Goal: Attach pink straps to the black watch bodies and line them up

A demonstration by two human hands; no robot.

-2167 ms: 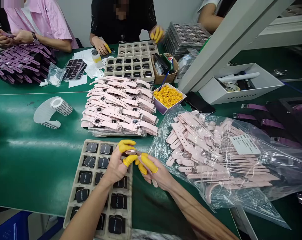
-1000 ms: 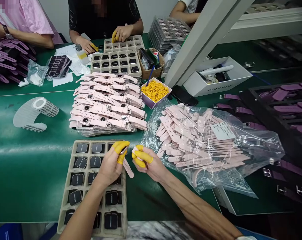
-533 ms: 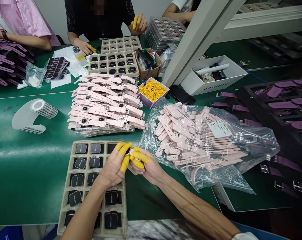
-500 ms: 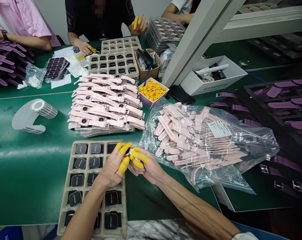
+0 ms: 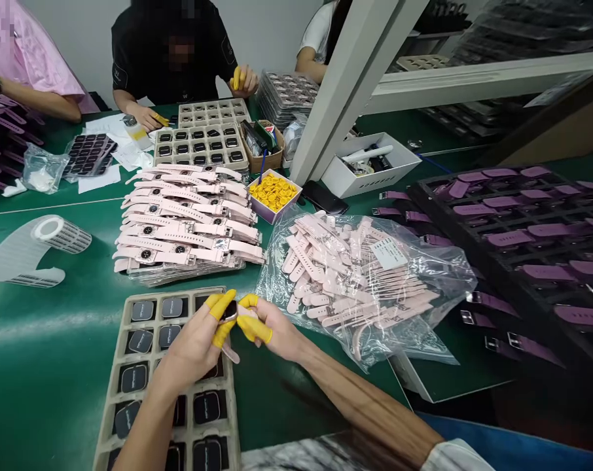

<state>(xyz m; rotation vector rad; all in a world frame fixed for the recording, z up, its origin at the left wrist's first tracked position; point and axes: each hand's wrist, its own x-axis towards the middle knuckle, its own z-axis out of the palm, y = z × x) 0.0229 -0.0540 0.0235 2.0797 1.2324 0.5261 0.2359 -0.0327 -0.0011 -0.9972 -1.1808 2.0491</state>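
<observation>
My left hand (image 5: pixel 191 343), in yellow finger cots, grips a smartwatch (image 5: pixel 229 311) by its edges. A pink strap end (image 5: pixel 230 354) hangs below those fingers. At the other side of the watch, my right hand (image 5: pixel 274 330), also in yellow cots, pinches a pink watch strap (image 5: pixel 247 313) against the case; the exact joint is hidden by the fingers. Both hands are over the right edge of a beige tray (image 5: pixel 232 418) with dark square watch cases in its compartments. Right of my hands lies a clear plastic bag (image 5: pixel 438 271) full of pink straps.
Pink-strapped watches (image 5: pixel 188 222) are stacked behind the tray. A small box of yellow finger cots (image 5: pixel 274 191), a phone (image 5: pixel 324 197) and a white box (image 5: pixel 370 167) stand near a metal post (image 5: pixel 343 85). Purple-strapped watches (image 5: pixel 517 235) lie at right. Co-workers sit opposite.
The view has shifted, so the table's things appear farther left and lower. My hands have turned the watch, so its dark face and a hanging strap end now show.
</observation>
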